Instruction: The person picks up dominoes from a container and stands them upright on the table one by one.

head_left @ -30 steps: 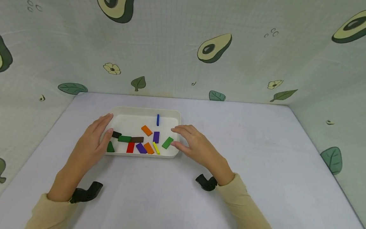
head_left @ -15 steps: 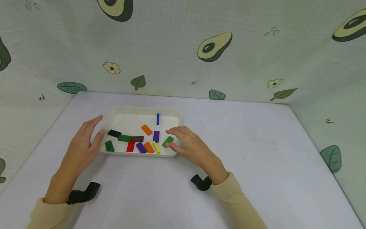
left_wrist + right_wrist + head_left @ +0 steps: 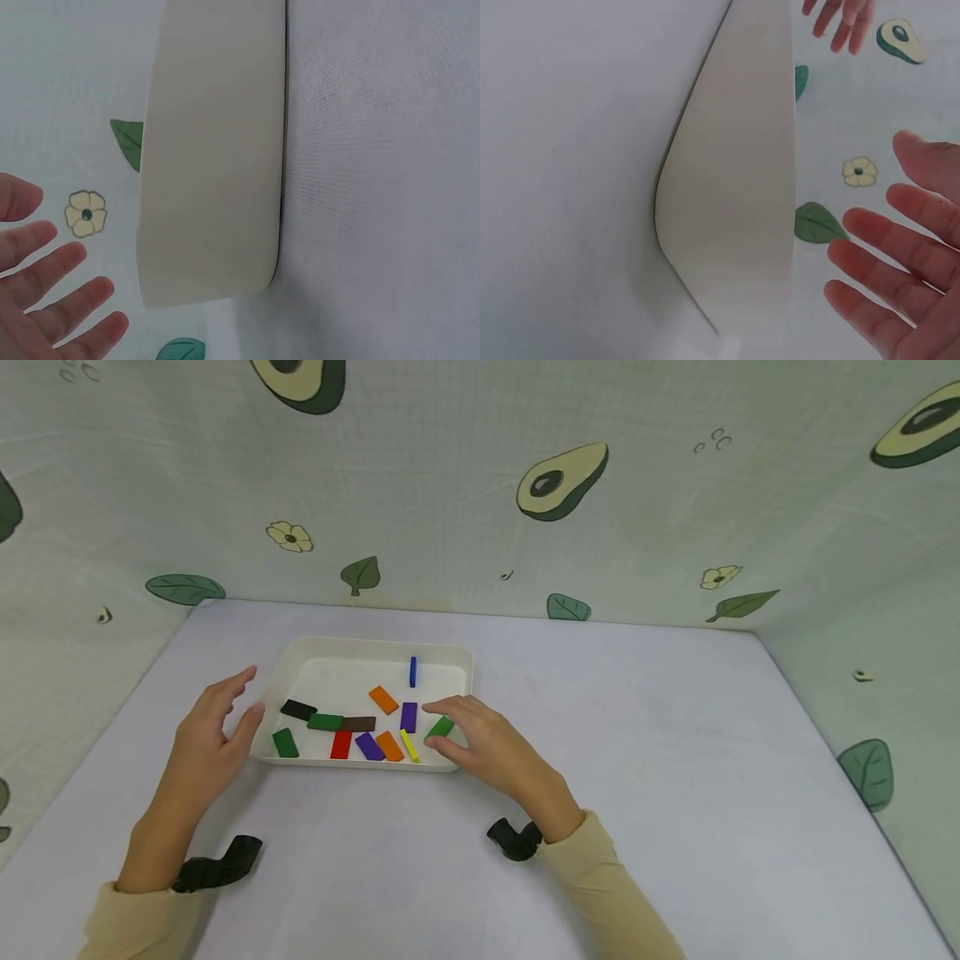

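Note:
A shallow white tray holds several small flat oblong blocks. My left hand hovers just off the tray's left end, thumb and fingers spread, holding nothing. Over the right end reaches my right hand, its fingers extended and apart, partly covering a green block; no grip on it shows. Black, green and brown blocks run in a rough line. A red block lies below them. The tray's outer wall fills the middle of the left wrist view.
A thin blue piece lies towards the tray's back, an orange block nearer its middle. The white table extends right and in front of the tray. A patterned cloth rises behind the table. Each wrist carries a black mount.
My left hand has drawn back left from over the tray's edge, uncovering the black and left green blocks. My right hand has moved left, further over the tray. The blocks keep their places.

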`<state>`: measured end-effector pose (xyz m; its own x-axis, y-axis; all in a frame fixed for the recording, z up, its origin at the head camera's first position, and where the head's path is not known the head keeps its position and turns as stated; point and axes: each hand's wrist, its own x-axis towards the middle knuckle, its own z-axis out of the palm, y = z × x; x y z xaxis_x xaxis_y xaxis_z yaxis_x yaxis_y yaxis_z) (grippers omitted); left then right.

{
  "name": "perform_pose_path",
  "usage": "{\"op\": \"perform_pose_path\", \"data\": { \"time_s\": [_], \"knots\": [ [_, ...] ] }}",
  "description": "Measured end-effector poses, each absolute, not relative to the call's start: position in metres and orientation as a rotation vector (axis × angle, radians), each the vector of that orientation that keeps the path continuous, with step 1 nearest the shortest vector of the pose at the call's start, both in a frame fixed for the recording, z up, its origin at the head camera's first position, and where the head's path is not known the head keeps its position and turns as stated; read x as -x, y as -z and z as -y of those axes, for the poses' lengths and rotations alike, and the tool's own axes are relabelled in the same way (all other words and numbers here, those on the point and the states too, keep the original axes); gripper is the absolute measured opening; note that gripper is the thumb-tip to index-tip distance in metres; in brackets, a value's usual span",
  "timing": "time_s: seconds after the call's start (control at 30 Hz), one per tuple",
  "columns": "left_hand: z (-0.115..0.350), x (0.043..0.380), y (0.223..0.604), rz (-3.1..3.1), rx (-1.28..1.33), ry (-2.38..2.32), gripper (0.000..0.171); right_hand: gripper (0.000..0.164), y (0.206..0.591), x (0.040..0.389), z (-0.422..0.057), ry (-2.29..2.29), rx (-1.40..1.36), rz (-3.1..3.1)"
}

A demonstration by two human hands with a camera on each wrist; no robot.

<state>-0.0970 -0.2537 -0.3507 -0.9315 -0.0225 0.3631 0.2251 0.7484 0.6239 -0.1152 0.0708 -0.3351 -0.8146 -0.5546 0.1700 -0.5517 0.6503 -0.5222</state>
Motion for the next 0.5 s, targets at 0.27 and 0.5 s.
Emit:
{"op": "perform_pose_path", "data": {
  "time_s": [0.27, 0.5],
  "knots": [
    [0.266, 0.100, 0.358, 2.587, 0.141, 1.046, 0.048, 0.043, 0.339, 0.116, -0.065, 0.916, 0.935, -2.820],
    [0.277, 0.101, 0.366, 2.664, 0.049, 1.112, 0.051, 0.044, 0.343, 0.119, -0.060, 0.905, 0.925, -2.795]
  ]
}}
